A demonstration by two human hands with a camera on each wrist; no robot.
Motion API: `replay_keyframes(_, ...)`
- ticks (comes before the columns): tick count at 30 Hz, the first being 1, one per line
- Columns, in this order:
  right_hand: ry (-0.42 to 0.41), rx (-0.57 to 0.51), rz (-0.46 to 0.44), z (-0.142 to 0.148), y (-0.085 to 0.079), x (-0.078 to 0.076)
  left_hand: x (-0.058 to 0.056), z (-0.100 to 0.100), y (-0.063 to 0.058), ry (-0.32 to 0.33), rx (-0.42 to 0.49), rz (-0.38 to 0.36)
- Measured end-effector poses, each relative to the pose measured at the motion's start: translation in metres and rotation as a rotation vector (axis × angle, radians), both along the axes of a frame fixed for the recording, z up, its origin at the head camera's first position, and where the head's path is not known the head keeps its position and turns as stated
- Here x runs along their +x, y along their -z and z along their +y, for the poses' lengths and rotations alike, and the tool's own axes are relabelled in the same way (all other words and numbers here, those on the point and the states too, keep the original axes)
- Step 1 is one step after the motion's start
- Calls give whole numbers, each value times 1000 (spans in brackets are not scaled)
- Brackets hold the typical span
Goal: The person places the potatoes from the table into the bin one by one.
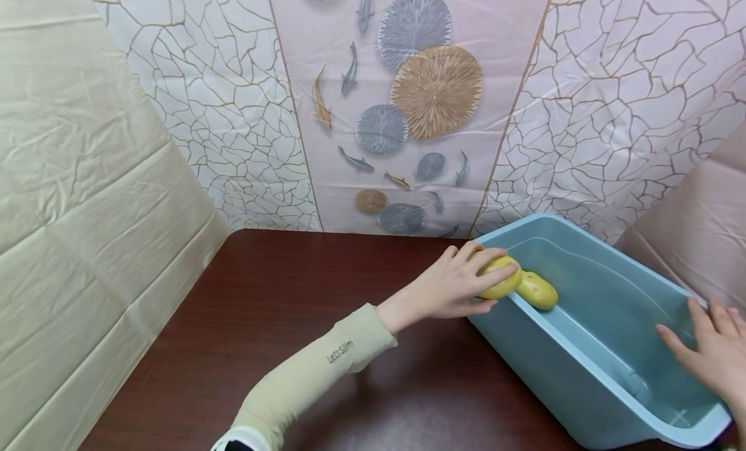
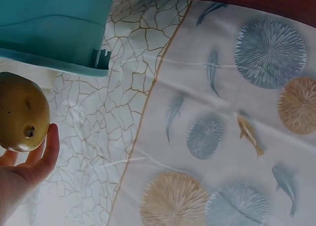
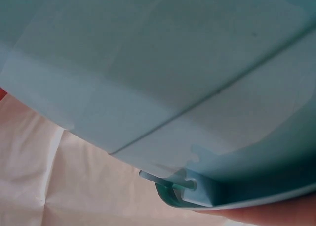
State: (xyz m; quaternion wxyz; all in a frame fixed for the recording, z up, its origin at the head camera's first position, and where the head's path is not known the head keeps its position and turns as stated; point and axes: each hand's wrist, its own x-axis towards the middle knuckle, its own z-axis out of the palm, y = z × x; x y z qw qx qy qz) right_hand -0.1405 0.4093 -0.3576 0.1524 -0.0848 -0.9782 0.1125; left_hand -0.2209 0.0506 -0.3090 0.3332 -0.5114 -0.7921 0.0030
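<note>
My left hand (image 1: pixel 460 286) grips a yellow potato (image 1: pixel 502 277) at the left rim of the blue bin (image 1: pixel 606 367). In the left wrist view the potato (image 2: pixel 22 112) shows a dark dimple, with fingers curled beneath it. Inside the bin, against its left wall, lies a second yellow potato (image 1: pixel 537 291), partly covered by the held one. At the bin's right rim my right hand (image 1: pixel 713 347) has its fingers spread and reaching over the edge. Only a strip of that hand (image 3: pixel 276 213) appears in the right wrist view, beside the bin wall.
The bin stands on the right side of a dark red-brown table (image 1: pixel 280 321). Behind the table hangs a patterned cloth (image 1: pixel 384 127) printed with fish and round leaves. A plain beige cloth (image 1: pixel 87 198) hangs along the left.
</note>
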Motion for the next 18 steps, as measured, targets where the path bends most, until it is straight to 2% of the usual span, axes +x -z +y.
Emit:
replay_keyframes(10,-2,-4,8,1,1,1,-1,13,-10,-16,-24,13)
replay_keyframes(18,8,0,-5,0,0,1,-4,25,-14,-18,-51,-33)
